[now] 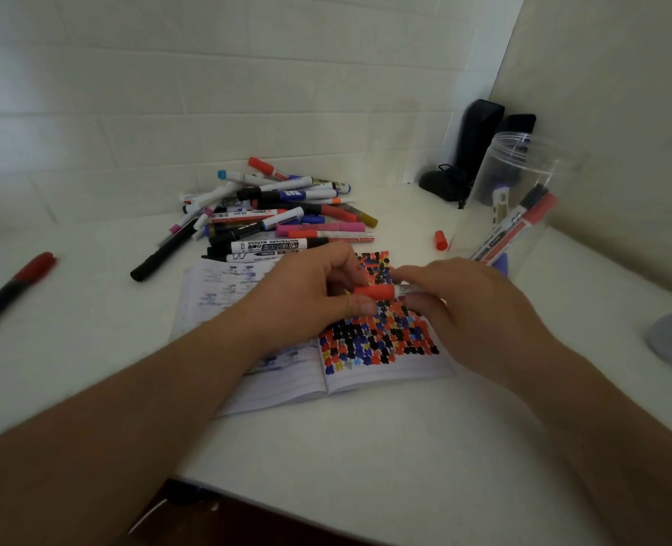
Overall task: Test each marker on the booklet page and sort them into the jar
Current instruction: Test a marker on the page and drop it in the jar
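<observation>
Both forearms reach in from the near edge of the white surface point(365, 447), meeting over the open booklet point(287, 388). Its right page is already crowded with red, black, blue and yellow test marks, so many markers seem to have been tried. Even so, the pile point(271, 214) of markers behind the booklet is large, and the clear jar point(523, 183) at the right holds only a few (three or four, as far as the plastic lets me count), so I judge the sorting is early and most of the work is left.

Left hand point(306, 297) has thumb and fingers curled round the red cap end of a marker point(381, 292); right hand point(480, 309) pinches the white barrel of the same marker just above the page. Whether the cap is coming off or going on cannot be told.

Loose items lie apart from the pile: a red-and-black marker point(11, 293) far left, and a small red cap point(440, 240) near the jar's base.
</observation>
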The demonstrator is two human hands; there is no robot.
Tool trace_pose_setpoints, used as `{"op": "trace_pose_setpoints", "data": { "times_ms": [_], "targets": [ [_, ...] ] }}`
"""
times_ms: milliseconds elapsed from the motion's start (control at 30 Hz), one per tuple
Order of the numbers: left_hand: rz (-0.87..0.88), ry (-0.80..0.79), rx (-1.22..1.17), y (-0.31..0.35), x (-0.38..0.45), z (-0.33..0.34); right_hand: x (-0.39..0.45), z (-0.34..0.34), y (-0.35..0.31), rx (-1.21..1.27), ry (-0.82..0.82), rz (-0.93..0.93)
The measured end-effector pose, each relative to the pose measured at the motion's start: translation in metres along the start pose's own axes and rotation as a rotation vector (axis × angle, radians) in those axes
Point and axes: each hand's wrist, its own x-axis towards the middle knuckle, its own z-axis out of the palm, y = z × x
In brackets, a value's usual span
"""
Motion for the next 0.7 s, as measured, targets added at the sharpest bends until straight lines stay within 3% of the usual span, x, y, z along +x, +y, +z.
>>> {"op": "trace_pose_setpoints", "data": {
  "times_ms": [100, 333, 700],
  "targets": [
    [-0.005, 0.056, -0.025, 0.001, 0.0, -0.001, 0.004, 0.003, -0.008, -0.139, 0.047, -0.059],
    [0.043, -0.029, 0.032, -0.001, 0.0, -0.001, 0.008, 0.003, -0.016, -0.229, -0.186, 0.147],
    [0.048, 0.037, 0.138, -0.007, 0.002, 0.002, 0.005, 0.002, -0.025, -0.244, -0.117, 0.252]
  ]
}}
